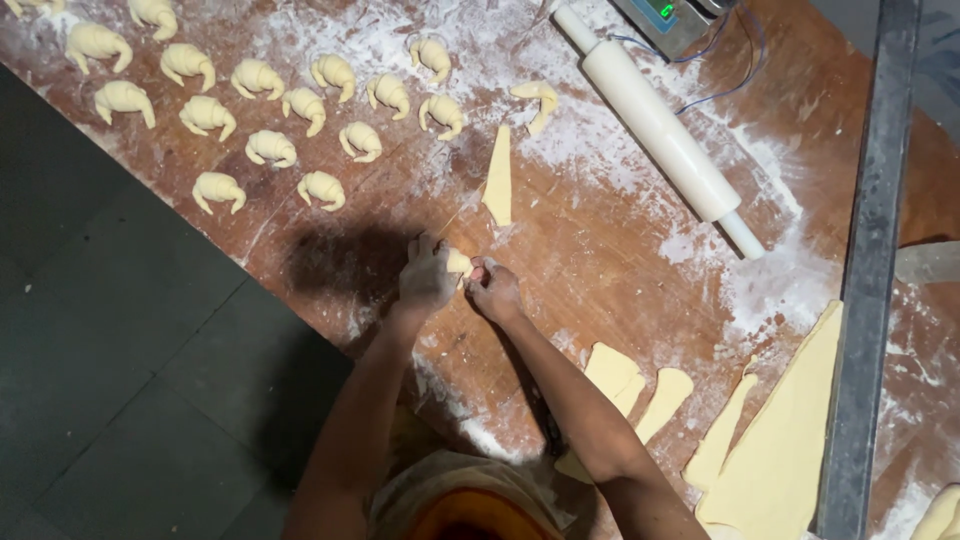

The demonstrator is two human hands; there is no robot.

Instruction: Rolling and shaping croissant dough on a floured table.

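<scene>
My left hand (427, 277) and my right hand (496, 291) meet over the floured wooden table (600, 250), both pinching a small rolled piece of pale dough (458, 262) between them. Just beyond the hands lies a long dough triangle (499, 178), flat on the wood. Several shaped raw croissants (260, 147) sit in rows at the far left of the table. One more curved dough piece (538, 98) lies near the triangle's tip.
A white rolling pin (660, 125) lies diagonally at the back right, beside a scale (668, 18) with a cable. Cut dough triangles (775, 440) are stacked at the near right. A grey metal bar (868, 270) crosses the table. Dark floor (120, 380) lies left.
</scene>
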